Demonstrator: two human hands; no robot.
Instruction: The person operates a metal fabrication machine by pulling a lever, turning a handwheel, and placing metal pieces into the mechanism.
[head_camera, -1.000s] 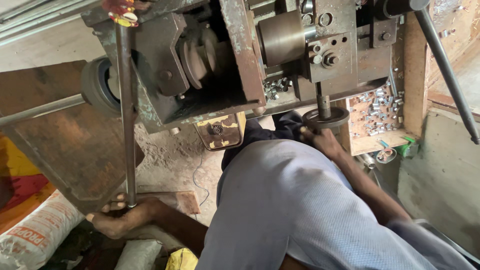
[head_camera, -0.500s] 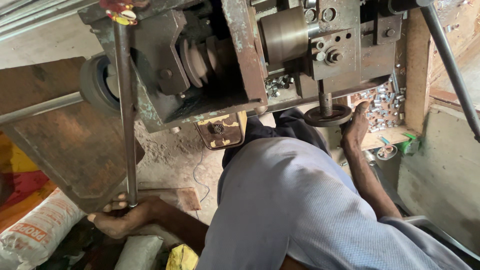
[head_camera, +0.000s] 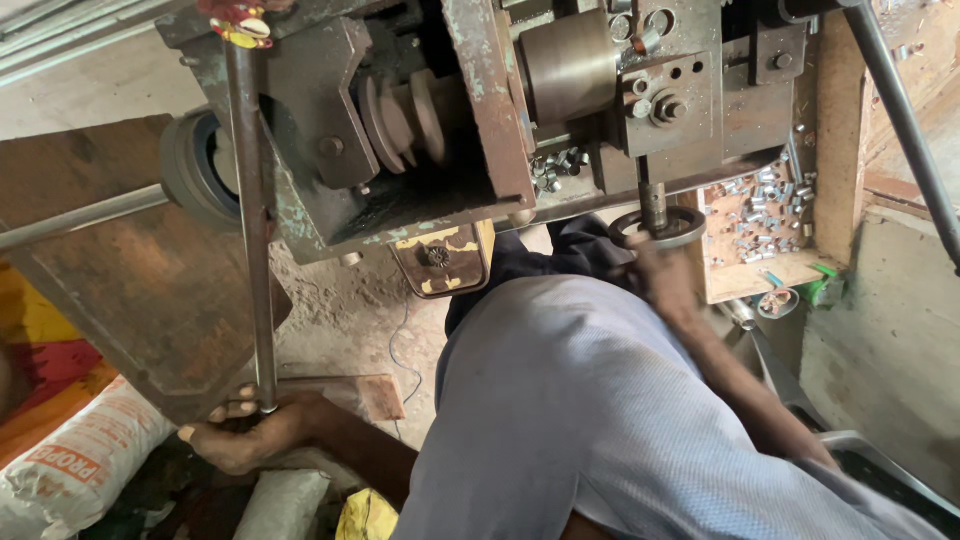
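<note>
Overhead, a large rusted metal machine (head_camera: 480, 120) fills the upper part of the view, with stepped pulleys (head_camera: 405, 115) in its open middle and a smooth steel drum (head_camera: 570, 65) to their right. A brown sheet-metal panel (head_camera: 130, 280) leans at the left side, above a printed white sack (head_camera: 75, 460). The person's torso in a pale blue shirt (head_camera: 610, 410) occupies the lower centre.

A long vertical steel rod (head_camera: 252, 220) runs down from the machine's top left corner. The left hand (head_camera: 245, 435) is closed around the lower end of this rod, near the floor.

At the right, a short vertical spindle (head_camera: 653, 205) projects below the machine and carries a flat metal ring (head_camera: 660, 228). The right hand (head_camera: 662, 270) is raised just under this ring and touches it; whether the fingers grip it cannot be told. Behind it, a wooden tray (head_camera: 765, 215) holds many small bright metal parts.
</note>
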